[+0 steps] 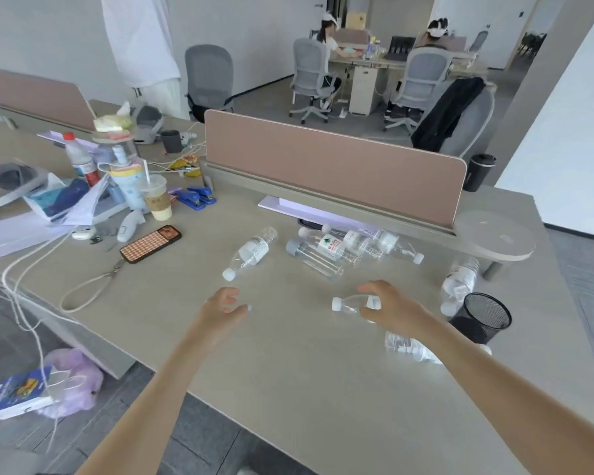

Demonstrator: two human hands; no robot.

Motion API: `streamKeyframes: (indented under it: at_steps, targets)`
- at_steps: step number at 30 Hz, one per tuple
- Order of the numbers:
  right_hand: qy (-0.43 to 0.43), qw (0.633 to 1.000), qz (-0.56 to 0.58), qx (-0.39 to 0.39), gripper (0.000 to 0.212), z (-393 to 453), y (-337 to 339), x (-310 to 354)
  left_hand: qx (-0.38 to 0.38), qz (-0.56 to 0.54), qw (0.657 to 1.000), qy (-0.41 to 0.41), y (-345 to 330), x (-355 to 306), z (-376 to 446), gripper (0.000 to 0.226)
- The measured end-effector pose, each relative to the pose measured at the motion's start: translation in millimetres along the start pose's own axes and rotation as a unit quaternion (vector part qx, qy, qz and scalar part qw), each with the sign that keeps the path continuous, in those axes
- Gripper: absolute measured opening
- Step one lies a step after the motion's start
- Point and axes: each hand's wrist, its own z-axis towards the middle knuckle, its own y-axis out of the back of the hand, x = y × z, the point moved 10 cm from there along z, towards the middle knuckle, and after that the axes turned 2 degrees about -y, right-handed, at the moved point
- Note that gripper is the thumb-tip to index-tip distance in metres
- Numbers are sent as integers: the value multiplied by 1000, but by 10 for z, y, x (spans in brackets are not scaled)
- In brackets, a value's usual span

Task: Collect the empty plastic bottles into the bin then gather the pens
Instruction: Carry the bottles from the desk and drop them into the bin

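A head-worn view looks down on a beige counter [288, 365] where clear plastic bottles lie scattered. The right hand [391, 308] is placed over a small white-capped bottle [352, 303] lying on its side near the middle of the counter, cap pointing to 9 o'clock. The grip is spread around the bottle's body, thumb on the near side and fingers on the far side; whether it is yet pressed onto the plastic cannot be told. The left hand [225, 308] is held above the counter at 9 o'clock of that bottle, fingers loosely curled, nothing in it.

The black mesh bin [482, 317] stands at 3 o'clock of the right hand, near the counter's edge. A cluster of bottles [350, 246] lies at 12 o'clock by the divider, 1 single bottle [251, 253] at 10 o'clock, another [460, 281] leaning just behind the bin, and 1 more [408, 346] partly hidden under the right forearm.

For a good pick, the bottle is best clasped at mid-body, since a light empty bottle is likely to roll or skid when nudged. It can then be lifted clear and carried rightward to be dropped into the bin. No pens are clearly made out.
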Motion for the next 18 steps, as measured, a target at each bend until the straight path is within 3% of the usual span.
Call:
streamKeyframes:
  at_steps: [7,18]
  targets:
    - [-104,986,-133,13,71,520,-441,-435,88,23,996,-5,-156,82,775,41]
    - [-279,925,-257,37,89,933,-703,-1156,158,87,983,-38,-134,65,1821,33]
